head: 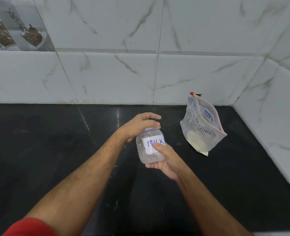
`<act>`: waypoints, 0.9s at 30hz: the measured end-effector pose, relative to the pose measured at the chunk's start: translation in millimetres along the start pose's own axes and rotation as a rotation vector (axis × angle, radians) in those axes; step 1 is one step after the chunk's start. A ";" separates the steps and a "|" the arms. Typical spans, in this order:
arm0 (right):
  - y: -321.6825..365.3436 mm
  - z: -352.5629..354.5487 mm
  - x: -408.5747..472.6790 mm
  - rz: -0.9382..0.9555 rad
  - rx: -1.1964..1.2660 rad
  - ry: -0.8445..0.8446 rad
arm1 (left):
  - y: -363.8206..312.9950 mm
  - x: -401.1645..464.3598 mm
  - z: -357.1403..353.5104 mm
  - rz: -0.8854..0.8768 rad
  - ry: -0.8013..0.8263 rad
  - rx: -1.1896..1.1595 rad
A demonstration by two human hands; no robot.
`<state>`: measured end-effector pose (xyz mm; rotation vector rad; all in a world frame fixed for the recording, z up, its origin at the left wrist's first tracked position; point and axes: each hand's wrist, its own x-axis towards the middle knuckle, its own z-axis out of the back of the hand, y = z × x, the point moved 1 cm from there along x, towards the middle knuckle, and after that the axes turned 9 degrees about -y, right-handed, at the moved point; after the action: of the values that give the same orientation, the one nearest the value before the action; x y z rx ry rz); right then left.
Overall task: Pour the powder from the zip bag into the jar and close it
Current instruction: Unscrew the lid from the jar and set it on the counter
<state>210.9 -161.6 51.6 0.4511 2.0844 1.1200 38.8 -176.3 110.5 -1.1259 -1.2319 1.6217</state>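
black counter [55, 150], marbled wall tiles [192, 40], red sleeve [30, 227]

You face a black polished counter [55, 167] that runs back to a wall [192, 40] of pale marble-look tiles with grey-green veins. A second tiled wall [280, 99] meets it at your right, forming a corner. At upper left one printed tile [13, 28] shows jars and sprigs. Light glints off the counter near the back wall.

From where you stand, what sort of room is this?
Most likely a home kitchen: a dark polished counter meets a marble-patterned tiled wall, one tile pictures food jars, and a zip bag marked "powder" stands on the counter.
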 end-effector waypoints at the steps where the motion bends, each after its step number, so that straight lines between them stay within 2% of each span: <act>1: 1.3 -0.4 0.1 0.016 -0.005 -0.025 | -2.1 -0.1 -1.6 -0.003 -0.011 0.010; 6: 5.8 -0.1 3.1 0.183 -0.328 -0.272 | -0.8 -4.7 -14.8 -0.025 -0.155 0.078; 10: 0.0 3.4 0.7 0.288 -0.289 -0.270 | -6.8 -8.7 -16.3 -0.052 -0.150 0.091; 16: 4.6 9.3 1.8 0.292 -0.362 -0.255 | -14.6 -17.1 -3.7 0.002 -0.078 0.102; 21: 10.4 20.5 0.4 0.326 -0.444 -0.344 | 3.3 -20.7 12.8 0.012 -0.144 0.036; 27: 1.3 15.7 -4.5 0.414 -0.488 -0.299 | 4.7 -30.3 5.8 -0.017 -0.137 -0.004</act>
<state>225.4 -154.5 48.9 0.7713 1.4273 1.6313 41.7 -207.4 112.3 -1.0183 -1.3290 1.7077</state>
